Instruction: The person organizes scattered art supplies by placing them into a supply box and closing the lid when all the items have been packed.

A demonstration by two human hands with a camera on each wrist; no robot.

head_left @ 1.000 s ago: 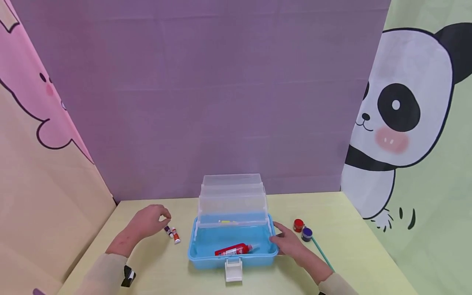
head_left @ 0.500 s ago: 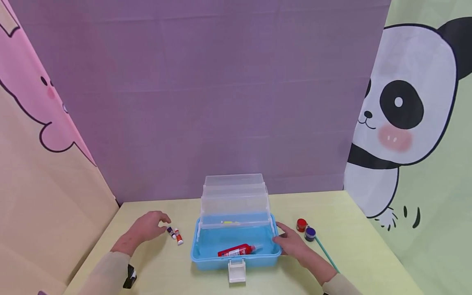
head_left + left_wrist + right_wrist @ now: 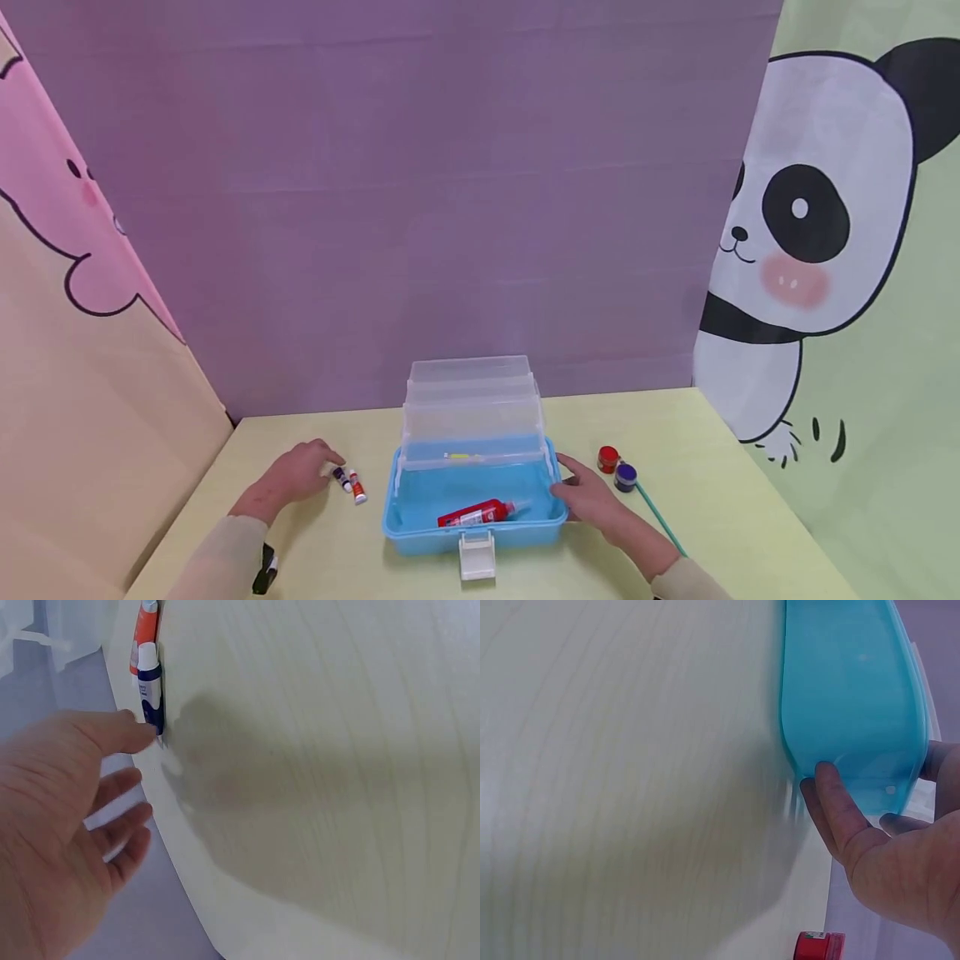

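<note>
My left hand (image 3: 296,472) is low over the table at the dark purple paint tube (image 3: 341,478). In the left wrist view a fingertip overlaps the end of that white-capped purple tube (image 3: 151,694); whether it touches is unclear. The other fingers are loosely bent and hold nothing. Beside it lies an orange-red paint tube (image 3: 357,487). With the thumb at the rim and fingers against the outer wall, my right hand (image 3: 588,493) grips the right side of a light blue storage box (image 3: 480,543). The wall and fingers also show in the right wrist view.
The box's clear tiered lid (image 3: 472,400) stands raised; a white latch (image 3: 477,557) hangs in front. Inside are a red bottle (image 3: 476,512) and a small yellow item (image 3: 461,456). To the right are a red jar (image 3: 607,458), a dark blue jar (image 3: 626,477) and a teal stick (image 3: 660,521).
My left hand has come down lower beside the purple tube. The right hand keeps its grip on the box, and the view has shifted slightly.
</note>
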